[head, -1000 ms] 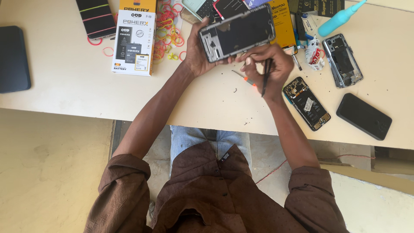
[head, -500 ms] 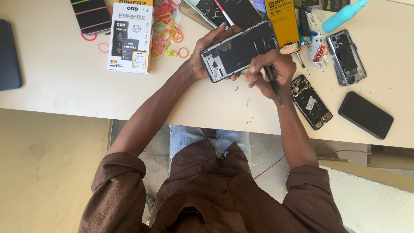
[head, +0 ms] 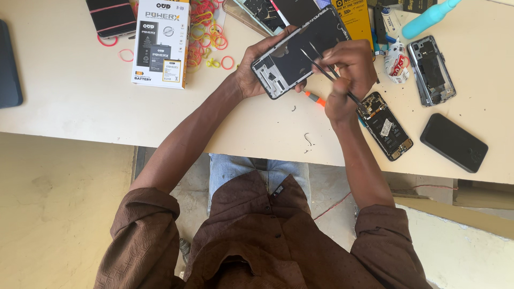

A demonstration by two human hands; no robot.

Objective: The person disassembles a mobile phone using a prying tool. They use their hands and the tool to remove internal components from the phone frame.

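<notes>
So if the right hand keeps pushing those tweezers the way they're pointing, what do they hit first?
The right hand aims the tweezers up and left, so their tips would most likely meet the inside of the opened phone held in the left hand. Depth is unclear; they may already touch.

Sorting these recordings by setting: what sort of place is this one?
Most likely a phone repair bench. The left hand holds an opened phone, the right hand works tweezers in it, and more stripped phones and a battery box lie on the table.
</notes>
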